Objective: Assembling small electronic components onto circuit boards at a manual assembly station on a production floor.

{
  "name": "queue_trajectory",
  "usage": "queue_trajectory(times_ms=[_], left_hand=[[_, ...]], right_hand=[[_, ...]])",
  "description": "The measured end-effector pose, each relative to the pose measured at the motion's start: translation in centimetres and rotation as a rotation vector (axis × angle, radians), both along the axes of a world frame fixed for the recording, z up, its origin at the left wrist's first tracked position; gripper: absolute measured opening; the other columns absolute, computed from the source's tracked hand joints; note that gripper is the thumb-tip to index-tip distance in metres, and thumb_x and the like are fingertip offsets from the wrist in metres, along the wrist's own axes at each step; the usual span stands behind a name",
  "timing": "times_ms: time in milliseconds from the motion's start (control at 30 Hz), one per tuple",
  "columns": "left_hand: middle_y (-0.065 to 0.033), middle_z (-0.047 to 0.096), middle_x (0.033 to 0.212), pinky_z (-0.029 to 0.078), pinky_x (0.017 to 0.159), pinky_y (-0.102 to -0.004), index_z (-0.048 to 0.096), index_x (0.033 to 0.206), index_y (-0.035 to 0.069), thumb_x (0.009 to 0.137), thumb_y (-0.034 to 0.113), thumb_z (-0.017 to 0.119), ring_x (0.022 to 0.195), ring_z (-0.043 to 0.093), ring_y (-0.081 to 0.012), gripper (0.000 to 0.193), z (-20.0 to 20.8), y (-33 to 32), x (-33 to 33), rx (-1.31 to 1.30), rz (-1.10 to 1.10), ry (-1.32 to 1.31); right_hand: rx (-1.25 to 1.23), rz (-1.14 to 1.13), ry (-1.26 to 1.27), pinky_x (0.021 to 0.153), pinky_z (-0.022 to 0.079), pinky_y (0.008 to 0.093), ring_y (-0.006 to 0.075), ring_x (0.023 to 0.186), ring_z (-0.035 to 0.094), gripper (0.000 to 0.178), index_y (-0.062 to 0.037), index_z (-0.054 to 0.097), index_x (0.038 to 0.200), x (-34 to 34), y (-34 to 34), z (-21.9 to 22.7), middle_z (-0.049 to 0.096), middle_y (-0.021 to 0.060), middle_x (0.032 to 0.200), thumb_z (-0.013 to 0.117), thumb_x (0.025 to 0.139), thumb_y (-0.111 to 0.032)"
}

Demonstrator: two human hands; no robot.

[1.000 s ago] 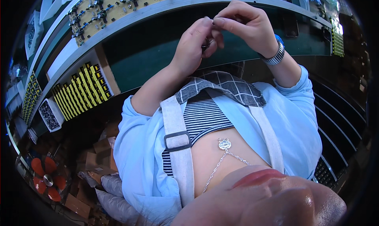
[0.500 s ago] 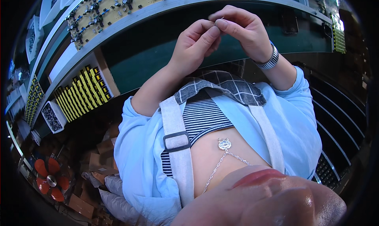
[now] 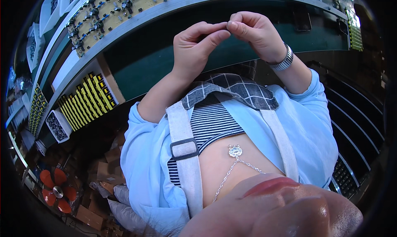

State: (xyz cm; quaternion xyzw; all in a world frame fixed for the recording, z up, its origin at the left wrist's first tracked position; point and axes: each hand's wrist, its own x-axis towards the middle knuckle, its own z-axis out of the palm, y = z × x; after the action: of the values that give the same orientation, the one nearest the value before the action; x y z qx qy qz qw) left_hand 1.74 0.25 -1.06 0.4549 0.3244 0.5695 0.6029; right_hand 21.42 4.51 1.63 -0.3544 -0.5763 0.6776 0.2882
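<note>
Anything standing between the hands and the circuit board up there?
Yes: the grey metal rail along the near edge of the circuit board. Nothing else visible stands between it and the left hand or right hand; whatever they pinch is too small to identify.

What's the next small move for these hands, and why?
Perhaps ease the right hand slightly aside from the left hand: their fingertips come close together over the green bench, and whatever may be between them is too small to tell.
</note>
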Motion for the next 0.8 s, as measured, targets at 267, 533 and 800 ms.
queue_trajectory(times_ms=[267,533,800], left_hand=[[0.0022,0.054,0.067,0.027,0.047,-0.0203,0.068,0.096,0.008,0.094,0.023,0.067,0.052,0.039,-0.0033,0.015,0.4,0.2,0.3,-0.460,-0.248,-0.518],[0.0016,0.055,0.072,0.026,0.046,-0.0192,0.065,0.096,0.007,0.095,0.028,0.065,0.051,0.035,-0.0030,0.021,0.4,0.5,0.1,-0.622,-0.325,-0.486],[-0.0002,0.059,0.079,0.028,0.048,-0.0183,0.064,0.103,0.005,0.096,0.027,0.063,0.053,0.038,-0.0034,0.023,1.1,0.6,0.1,-0.526,-0.253,-0.437]], right_hand=[[0.638,-0.211,-0.074,0.071,0.057,0.0264,0.0170,0.082,0.069,0.021,-0.0051,0.072,0.102,-0.8,-0.3,0.4,0.070,0.0076,0.092,0.074,0.086,-0.018],[0.540,-0.160,-0.085,0.071,0.056,0.0252,0.0156,0.082,0.068,0.018,-0.0034,0.071,0.102,0.9,0.6,0.9,0.069,0.0075,0.092,0.072,0.087,-0.013],[0.406,-0.052,-0.049,0.072,0.055,0.0241,0.0142,0.082,0.067,0.016,-0.0018,0.070,0.103,0.7,1.3,0.7,0.069,0.0074,0.093,0.070,0.088,-0.008]])
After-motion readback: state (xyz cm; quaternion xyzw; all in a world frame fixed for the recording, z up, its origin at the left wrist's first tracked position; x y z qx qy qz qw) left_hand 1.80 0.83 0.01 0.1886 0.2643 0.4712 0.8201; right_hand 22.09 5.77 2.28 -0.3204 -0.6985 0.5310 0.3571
